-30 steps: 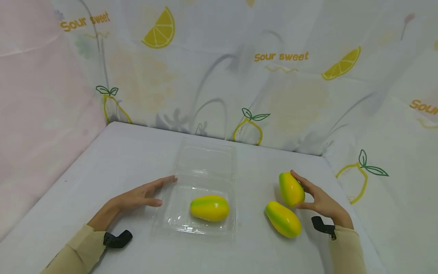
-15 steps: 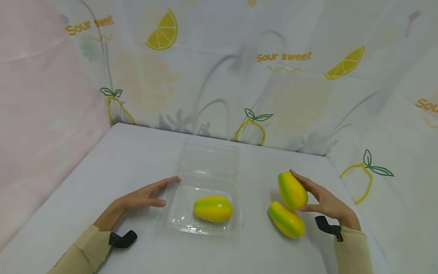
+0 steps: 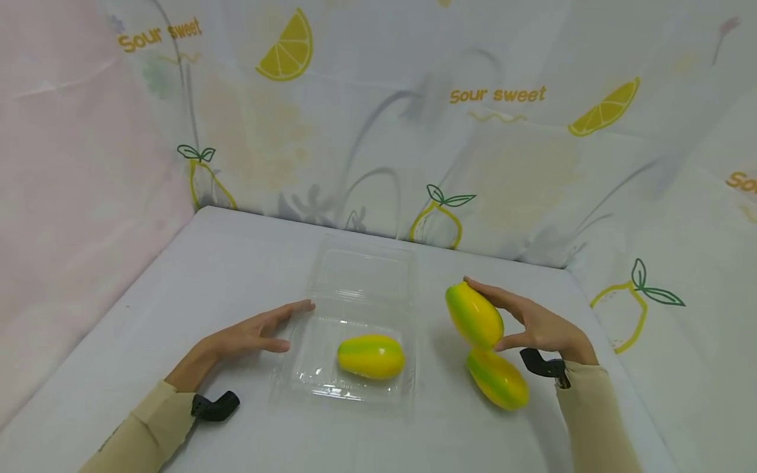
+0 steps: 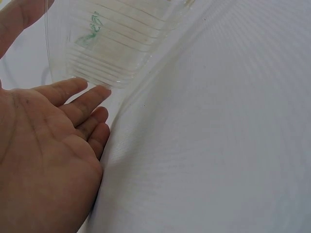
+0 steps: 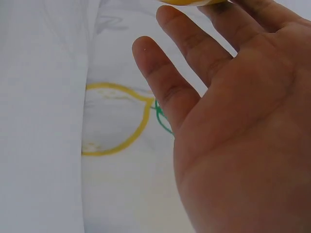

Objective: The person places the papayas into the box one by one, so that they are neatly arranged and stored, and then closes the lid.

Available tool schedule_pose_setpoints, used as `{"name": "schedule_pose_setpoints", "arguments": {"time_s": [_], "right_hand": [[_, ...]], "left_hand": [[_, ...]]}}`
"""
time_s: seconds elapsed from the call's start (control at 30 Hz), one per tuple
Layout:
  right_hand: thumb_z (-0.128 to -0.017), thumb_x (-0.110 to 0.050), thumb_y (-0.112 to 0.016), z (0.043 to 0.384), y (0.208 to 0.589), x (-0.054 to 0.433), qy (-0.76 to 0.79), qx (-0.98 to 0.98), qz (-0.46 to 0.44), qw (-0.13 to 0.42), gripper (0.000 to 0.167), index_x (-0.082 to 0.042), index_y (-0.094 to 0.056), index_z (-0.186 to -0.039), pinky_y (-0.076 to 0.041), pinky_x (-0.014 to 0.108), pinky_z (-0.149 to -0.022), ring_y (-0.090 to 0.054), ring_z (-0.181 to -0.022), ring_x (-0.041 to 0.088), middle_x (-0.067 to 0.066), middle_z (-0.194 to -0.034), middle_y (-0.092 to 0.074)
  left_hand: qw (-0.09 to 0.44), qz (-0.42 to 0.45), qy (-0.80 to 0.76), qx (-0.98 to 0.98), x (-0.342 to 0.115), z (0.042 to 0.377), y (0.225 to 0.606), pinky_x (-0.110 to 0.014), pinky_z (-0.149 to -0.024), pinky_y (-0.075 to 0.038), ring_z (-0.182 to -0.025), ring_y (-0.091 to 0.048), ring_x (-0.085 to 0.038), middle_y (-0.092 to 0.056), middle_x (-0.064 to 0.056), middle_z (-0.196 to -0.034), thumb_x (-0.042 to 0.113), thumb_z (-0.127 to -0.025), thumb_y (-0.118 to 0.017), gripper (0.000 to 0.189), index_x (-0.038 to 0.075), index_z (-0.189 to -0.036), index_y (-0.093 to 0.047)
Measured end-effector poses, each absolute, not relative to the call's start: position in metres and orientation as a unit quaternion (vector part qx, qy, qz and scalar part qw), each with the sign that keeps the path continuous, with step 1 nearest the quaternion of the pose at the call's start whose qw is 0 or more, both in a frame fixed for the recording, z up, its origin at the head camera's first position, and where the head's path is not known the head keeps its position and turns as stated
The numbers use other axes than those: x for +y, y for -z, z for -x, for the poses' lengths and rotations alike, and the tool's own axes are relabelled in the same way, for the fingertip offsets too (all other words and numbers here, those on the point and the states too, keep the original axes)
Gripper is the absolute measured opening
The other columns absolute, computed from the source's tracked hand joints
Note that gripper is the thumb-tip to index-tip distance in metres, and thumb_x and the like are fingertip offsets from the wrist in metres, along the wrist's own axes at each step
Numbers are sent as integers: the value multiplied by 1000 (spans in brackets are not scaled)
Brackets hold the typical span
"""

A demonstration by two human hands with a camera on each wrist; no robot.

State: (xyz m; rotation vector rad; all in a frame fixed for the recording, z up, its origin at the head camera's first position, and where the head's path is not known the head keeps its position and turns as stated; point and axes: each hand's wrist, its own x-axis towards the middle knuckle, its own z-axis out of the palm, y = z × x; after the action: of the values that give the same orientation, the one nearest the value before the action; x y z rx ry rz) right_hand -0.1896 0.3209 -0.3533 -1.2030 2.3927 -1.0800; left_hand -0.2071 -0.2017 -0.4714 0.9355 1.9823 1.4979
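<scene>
My right hand (image 3: 541,326) pinches a glossy yellow-green mango (image 3: 473,316) between thumb and fingers, raised above the table. Below it, partly covered, a second mango (image 3: 498,381) lies on the tabletop. Another mango (image 3: 370,357) rests in the base of a clear plastic clamshell box (image 3: 313,368), whose lid (image 3: 363,269) is folded back flat. At the box's left side, my left hand (image 3: 245,336) reaches with extended fingers to its edge. In the left wrist view the fingertips (image 4: 102,92) meet the box's ribbed wall. The right wrist view shows only a sliver of the held mango (image 5: 187,2).
A white-covered table (image 3: 236,263) carries everything. Cloth printed with lemons and words (image 3: 497,95) hangs behind and to the right, and a pinkish cloth (image 3: 77,164) hangs on the left.
My right hand has lifted its mango off the table and carried it leftward toward the box. The left hand stays at the box's edge. The view has shifted slightly.
</scene>
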Motion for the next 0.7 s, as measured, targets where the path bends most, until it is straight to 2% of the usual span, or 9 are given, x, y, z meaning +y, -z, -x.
{"name": "schedule_pose_setpoints", "arguments": {"time_s": [0.3,0.57,0.7], "right_hand": [[-77,-10,-80,204,347,270,344,783,494,159,97,-6,-23,-155,-17,19,-119,-23,-150,16,10,-162,-24],[-79,-17,-81,207,348,227,327,768,499,231,97,-15,-23,-157,-19,25,-120,-24,-149,16,0,-163,-24],[-79,-15,-81,209,351,209,325,749,517,256,97,-15,-24,-156,-19,30,-121,-23,-150,18,3,-163,-24]], "left_hand": [[240,-338,-543,730,-201,207,468,0,-103,-14,-138,-16,17,-18,-13,-163,10,-93,-61,76,13,-157,-21],[230,-343,-534,738,-202,208,470,-2,-104,-14,-139,-17,16,-20,-11,-163,13,-93,-61,74,15,-156,-23],[235,-339,-538,735,-202,207,470,-1,-103,-14,-139,-17,17,-20,-12,-163,13,-92,-61,75,15,-157,-22]]}}
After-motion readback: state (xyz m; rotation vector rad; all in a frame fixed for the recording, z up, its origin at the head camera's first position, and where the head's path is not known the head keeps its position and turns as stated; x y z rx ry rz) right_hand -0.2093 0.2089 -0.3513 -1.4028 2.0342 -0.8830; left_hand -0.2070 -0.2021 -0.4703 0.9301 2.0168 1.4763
